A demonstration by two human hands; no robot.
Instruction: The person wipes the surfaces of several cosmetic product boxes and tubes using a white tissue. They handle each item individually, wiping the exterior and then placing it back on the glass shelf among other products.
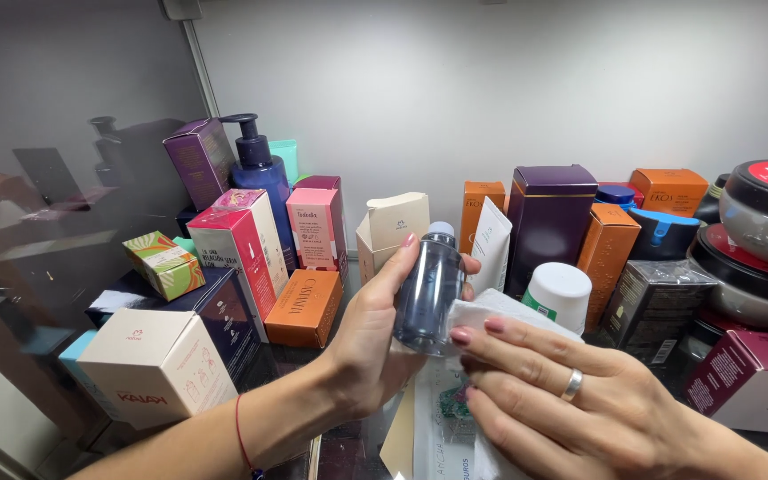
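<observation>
A: Item in hand?
B: Small dark bottle (430,289), translucent smoky blue-grey with a pale cap. Held upright near frame centre, above the shelf.

A: Left hand?
B: Left hand (373,333) wrapped round the bottle from its 9 o'clock side. Thumb up the front, fingers curled behind, closed firmly on the body. Red thread at the wrist.

A: Right hand?
B: Right hand (562,400) at 4 o'clock from the bottle. Fingers extended, nearly flat, pressing a white cloth (500,316) against the bottle's lower side. Ring on one finger. Not closed round anything; pinning the cloth only.

A: Handling judgement?
B: Likely glass or hard plastic: stiff, smooth, probably slippery. Looks light for one hand. Breakable if dropped, judging by the hard shelf below. Best hold at mid-body, as now, clear of the cap. Cloth soft, limp, no grip concern.

A: Surroundings?
B: Crowded shelf. Orange box (305,308) at 9 o'clock from the bottle. Pink box (316,228) and blue pump bottle (260,178) at 10 o'clock. Cream carton (393,227) at 11 o'clock. Tall purple box (550,222) at 1 o'clock. White-capped jar (559,293) at 3 o'clock, just beside the cloth. Stacked round tubs (762,240) far right. Beige box (153,364) at 8 o'clock.
</observation>
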